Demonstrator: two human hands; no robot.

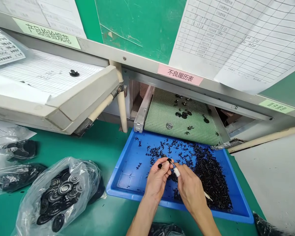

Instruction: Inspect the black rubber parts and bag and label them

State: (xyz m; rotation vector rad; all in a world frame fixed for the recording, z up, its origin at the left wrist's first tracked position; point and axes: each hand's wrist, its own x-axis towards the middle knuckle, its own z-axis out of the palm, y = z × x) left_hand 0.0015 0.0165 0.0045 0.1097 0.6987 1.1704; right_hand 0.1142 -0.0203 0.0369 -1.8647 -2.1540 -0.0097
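Over the blue tray (124,194), my left hand (155,179) pinches a small black round plastic part (169,160) between thumb and fingers. Another dark piece (159,166) shows at its fingers. My right hand (192,187) is closed around a slim hand tool, whose pale rear end (207,196) sticks out behind the palm. The tool's thin metal tip meets the part in my left hand; its exact kind is hard to tell. Something white (176,172), a wrap or finger cover, sits by my right fingertips. Small black scraps (211,177) heap in the tray's right side.
A green conveyor belt (159,111) carrying black parts ends above the tray's far edge. On the left, a plastic bag (27,209) holds black discs (56,193). A grey shelf (86,95) with papers juts out at upper left. Paper sheets (211,36) hang in front.
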